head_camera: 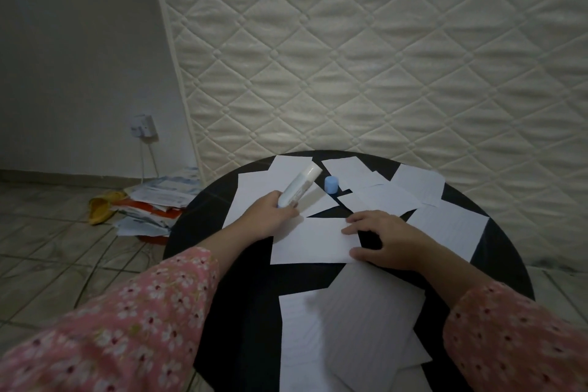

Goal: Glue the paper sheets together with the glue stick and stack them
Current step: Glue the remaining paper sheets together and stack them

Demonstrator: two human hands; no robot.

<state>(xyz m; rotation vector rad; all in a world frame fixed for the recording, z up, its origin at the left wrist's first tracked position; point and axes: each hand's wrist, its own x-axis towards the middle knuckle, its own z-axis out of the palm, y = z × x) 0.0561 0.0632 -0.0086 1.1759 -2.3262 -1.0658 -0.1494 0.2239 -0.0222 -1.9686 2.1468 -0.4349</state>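
Round black table in a dim room, quilted mattress leaning upright behind it, tiled floor on the left with a pile of papers near a wall socket. Loose paper sheets scattered over most of the tabletop, several overlapping. Left hand grips the glue stick at its lower end, fingers curled round the barrel, stick tilted up and away toward the far right, uncapped end in the air. Blue cap stands on the table just right of the stick's tip. Right hand rests flat-ish on the right edge of the centre sheet, fingers loosely spread, thumb on the near corner, pinning it down. Sheet lies between both hands, touching the left one too. Bare black surface shows only near the left rim and between the sheets; far rim runs close to the mattress.
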